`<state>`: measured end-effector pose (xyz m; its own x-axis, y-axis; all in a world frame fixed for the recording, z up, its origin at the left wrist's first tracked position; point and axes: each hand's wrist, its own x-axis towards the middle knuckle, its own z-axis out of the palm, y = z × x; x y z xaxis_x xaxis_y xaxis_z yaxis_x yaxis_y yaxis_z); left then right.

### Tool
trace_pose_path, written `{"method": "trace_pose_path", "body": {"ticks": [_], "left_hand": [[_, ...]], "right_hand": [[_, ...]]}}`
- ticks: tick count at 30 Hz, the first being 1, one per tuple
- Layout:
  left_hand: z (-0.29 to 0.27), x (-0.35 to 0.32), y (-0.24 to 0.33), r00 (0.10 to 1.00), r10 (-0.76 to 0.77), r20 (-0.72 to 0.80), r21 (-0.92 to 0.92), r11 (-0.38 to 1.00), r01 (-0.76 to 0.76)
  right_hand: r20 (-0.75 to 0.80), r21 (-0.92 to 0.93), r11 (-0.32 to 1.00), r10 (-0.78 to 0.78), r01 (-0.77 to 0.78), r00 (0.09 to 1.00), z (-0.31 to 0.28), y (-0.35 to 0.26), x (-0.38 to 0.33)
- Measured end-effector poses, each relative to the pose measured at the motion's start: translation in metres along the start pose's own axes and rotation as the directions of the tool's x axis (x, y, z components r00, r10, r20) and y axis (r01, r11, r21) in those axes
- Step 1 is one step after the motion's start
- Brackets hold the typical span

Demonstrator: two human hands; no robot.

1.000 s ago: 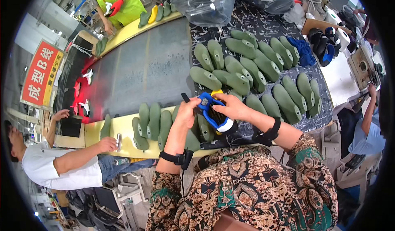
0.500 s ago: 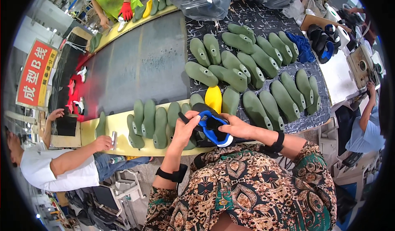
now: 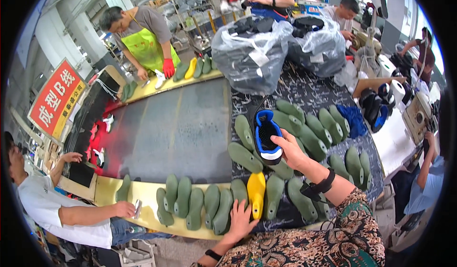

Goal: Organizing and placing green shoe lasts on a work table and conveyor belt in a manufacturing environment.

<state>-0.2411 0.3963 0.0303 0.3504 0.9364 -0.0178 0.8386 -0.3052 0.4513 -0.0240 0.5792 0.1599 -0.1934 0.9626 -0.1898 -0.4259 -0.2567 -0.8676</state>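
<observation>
A black shoe upper (image 3: 267, 136) with blue lining and a white heel is held up over the green shoe lasts by my right hand (image 3: 291, 152), its thumb inside the collar. Lower down, my left hand (image 3: 242, 223) rests with fingers apart at the near row, between a green shoe last (image 3: 223, 212) and a yellow shoe last (image 3: 256, 195). Whether those fingers touch the lasts I cannot tell. Another green last (image 3: 274, 196) stands just right of the yellow one. Several more green lasts (image 3: 315, 145) lie beyond on dark patterned cloth.
A dark conveyor belt (image 3: 171, 129) runs at the left, with a yellow ledge (image 3: 107, 187) along its near side. Large plastic bags (image 3: 252, 57) stand at the back. A co-worker (image 3: 66, 210) holds a metal object at left; another in a green apron (image 3: 145, 50) works across the belt.
My left hand has let go of the shoe upper and moved down to the near lasts. My right hand has carried the upper forward over the lasts. The view has tilted upward.
</observation>
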Motion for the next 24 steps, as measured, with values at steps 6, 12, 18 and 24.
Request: {"method": "trace_pose_path", "body": {"ticks": [6,12,18,24], "left_hand": [[-0.008,0.003,0.004,0.996,-0.071,0.055,-0.019,0.997,0.072],[-0.009,0.023,0.010,0.998,0.014,0.057,-0.047,0.999,-0.012],[-0.013,0.005,0.002,0.994,-0.100,0.045,-0.050,0.994,0.102],[-0.004,0.002,-0.006,0.995,-0.020,0.096,-0.082,0.996,0.028]], "right_hand": [[-0.063,0.021,0.925,-0.378,0.380,0.924,0.017,-0.059,0.125],[-0.204,-0.226,0.892,-0.437,0.392,0.876,-0.014,-0.218,0.279],[0.348,-0.738,0.360,-0.522,0.571,0.779,0.043,-0.030,0.190],[0.653,-0.749,-0.186,-0.042,0.636,0.756,0.008,0.140,-0.020]]}}
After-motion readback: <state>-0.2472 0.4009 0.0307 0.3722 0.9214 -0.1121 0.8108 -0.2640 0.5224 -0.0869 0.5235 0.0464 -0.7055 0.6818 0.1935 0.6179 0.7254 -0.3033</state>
